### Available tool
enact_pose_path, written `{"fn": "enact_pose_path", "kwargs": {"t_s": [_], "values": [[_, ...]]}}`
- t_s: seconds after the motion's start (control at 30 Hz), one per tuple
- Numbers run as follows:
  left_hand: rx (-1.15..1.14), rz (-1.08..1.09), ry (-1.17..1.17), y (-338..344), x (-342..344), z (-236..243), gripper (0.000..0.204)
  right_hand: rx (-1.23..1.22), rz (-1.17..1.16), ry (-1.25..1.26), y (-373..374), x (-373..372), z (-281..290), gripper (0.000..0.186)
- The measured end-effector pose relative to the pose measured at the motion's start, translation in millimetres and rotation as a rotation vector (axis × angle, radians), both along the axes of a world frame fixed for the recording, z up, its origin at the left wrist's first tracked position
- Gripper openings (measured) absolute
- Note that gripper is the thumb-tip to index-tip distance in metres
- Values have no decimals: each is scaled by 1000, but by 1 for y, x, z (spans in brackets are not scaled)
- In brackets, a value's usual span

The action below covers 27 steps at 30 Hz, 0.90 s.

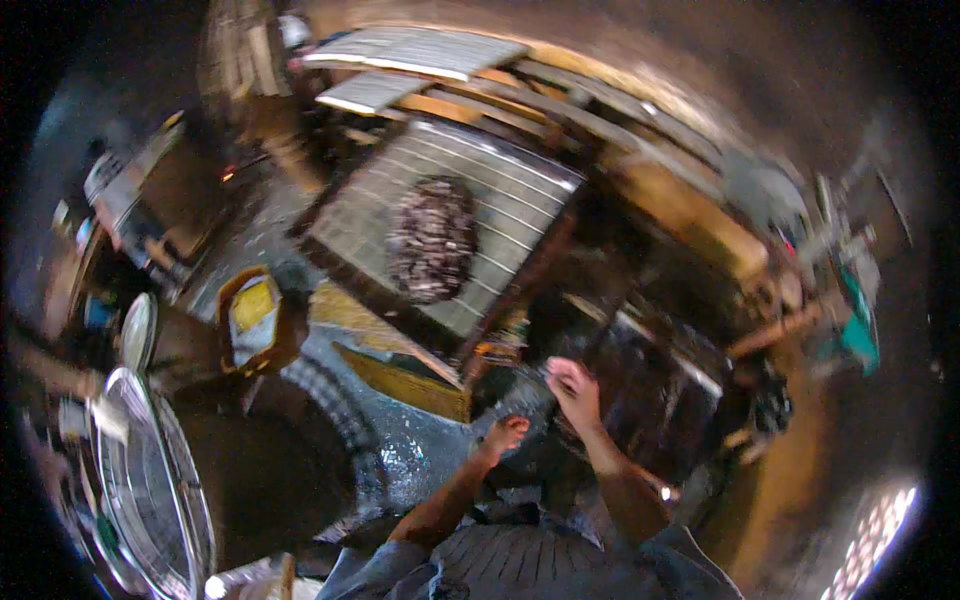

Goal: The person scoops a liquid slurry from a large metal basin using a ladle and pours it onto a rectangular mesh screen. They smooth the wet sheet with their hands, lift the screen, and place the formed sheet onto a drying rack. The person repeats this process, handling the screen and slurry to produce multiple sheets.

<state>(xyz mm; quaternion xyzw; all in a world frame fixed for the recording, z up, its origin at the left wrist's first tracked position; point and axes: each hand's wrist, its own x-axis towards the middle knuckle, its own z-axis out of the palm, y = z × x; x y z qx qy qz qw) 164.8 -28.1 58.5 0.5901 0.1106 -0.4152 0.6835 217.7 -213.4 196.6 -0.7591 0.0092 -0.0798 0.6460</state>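
Both my hands are in front of my body at the lower middle, and the picture is smeared by motion. My left hand (pixel 508 434) has its fingers curled in. A little higher and to the right, my right hand (pixel 572 385) also has bent fingers. A greyish, see-through thing (pixel 527 393), like thin plastic, shows between the hands; its kind is too blurred to tell. What lies inside the fingers is hidden. Beyond the hands stands a low table (pixel 520 215) with a pale, lined top and dark rim. A heap of small dark brown pieces (pixel 435 240) lies on it.
Left of the table stands a brown tub (pixel 232 345) holding a yellow item (pixel 253 305). Large round metal pans (pixel 150 490) lean at the far left. Another person (pixel 125 205) is at the upper left. Corrugated sheets (pixel 415 50) and planks (pixel 620 125) lie behind the table.
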Motion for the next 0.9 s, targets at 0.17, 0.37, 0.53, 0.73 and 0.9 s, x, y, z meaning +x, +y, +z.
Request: {"fn": "enact_pose_path", "kwargs": {"t_s": [0.17,0.37,0.53,0.73,0.9], "values": [[263,-159,139,-75,27,-74,51,136,-980,578,-269,-230,-208,38],[807,-175,164,-123,48,-155,78,437,-1450,991,-362,-328,-238,38],[799,-104,-90,-124,29,-211,57,668,-1368,969,-374,-342,-267,38],[929,-422,-282,-144,50,-132,48,543,-1297,889,-412,-367,-239,38],[1248,-175,-395,-212,81,56,37,379,-1246,782,-388,-374,-210,39]]}}
